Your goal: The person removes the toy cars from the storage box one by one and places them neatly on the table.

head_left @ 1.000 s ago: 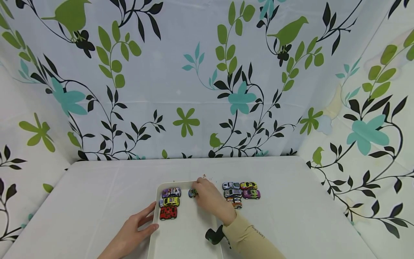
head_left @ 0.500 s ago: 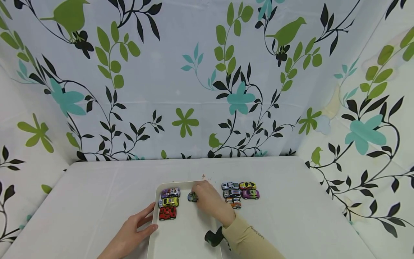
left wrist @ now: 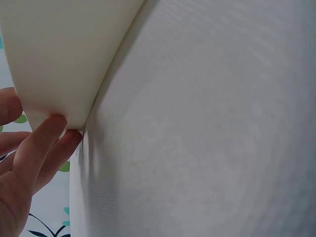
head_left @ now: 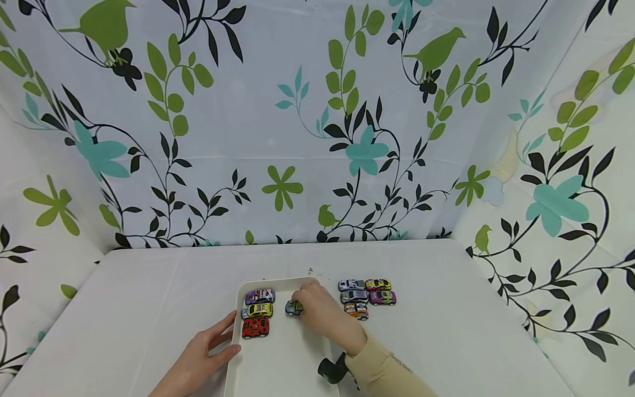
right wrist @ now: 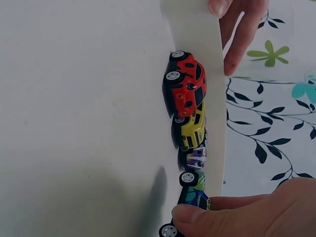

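Note:
My right hand (head_left: 324,314) pinches a small green-and-blue toy car (head_left: 293,307) between thumb and fingers, low over the far part of the white tray (head_left: 283,369). In the right wrist view, black wheels show on the held toy car (right wrist: 193,197), and its middle is hidden by the thumb. My left hand (head_left: 205,353) holds the tray's left wall, thumb over the rim and fingertips against the outer side (left wrist: 54,64). Inside the tray, along that wall, a purple toy car (head_left: 260,296), a yellow one (head_left: 257,310) and a red black-spotted one (head_left: 255,328) stand in a column.
Right of the tray, several toy cars stand close together on the white table (head_left: 436,331), among them a purple-and-green car (head_left: 383,298) and an orange-and-white car (head_left: 356,311). A black wrist device (head_left: 333,369) hangs over the tray's right wall. Patterned cloth (head_left: 238,110) closes off the back and sides.
My right hand has brought the held toy car slightly nearer to me, and more of it shows. My left hand stays at the tray wall. The head view has shifted slightly.

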A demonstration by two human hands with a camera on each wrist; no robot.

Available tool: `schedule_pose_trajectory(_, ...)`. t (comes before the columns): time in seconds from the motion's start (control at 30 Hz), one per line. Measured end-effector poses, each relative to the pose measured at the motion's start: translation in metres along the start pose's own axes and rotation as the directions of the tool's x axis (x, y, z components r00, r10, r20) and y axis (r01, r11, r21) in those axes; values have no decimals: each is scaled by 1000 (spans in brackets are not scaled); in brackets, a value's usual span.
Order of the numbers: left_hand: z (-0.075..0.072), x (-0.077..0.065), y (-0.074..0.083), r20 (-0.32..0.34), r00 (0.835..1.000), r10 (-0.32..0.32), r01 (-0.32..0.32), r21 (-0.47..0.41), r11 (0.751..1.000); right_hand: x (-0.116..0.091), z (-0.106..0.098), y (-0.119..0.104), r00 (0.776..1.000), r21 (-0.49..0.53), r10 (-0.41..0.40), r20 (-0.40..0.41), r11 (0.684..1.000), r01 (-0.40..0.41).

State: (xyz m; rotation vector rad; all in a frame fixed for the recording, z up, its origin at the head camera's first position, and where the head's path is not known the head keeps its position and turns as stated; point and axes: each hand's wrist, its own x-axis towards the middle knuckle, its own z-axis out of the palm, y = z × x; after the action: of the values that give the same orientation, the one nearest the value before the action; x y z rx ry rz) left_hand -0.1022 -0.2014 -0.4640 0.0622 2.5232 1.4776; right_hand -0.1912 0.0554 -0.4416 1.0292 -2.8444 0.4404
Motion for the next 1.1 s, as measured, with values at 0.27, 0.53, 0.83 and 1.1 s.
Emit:
schedule_pose_trajectory(0.27, 1, -1, 1, -13, 999, -33, 33, -9, 999, -7, -11, -4, 1000, 24, 3, -2, 1000, -3)
schedule_pose_trajectory(0.53, 1, -2, 1, -6, 1000, 9, -10, -9, 1000, -15, -21, 1, 1000, 46, -18, -3, 999, 18)
schedule_pose_trajectory(0.83, 2, 0, 1, 0, 1000, 5, -5, -12, 1000, -32, -32, 11, 998, 65, -24, -58, 998, 27)
schedule_pose_trajectory(1.1, 2, 0, 0, 0, 999, -35, 35, -12, 999, -54, -31, 33, 982, 104, -42, -185, 993, 62)
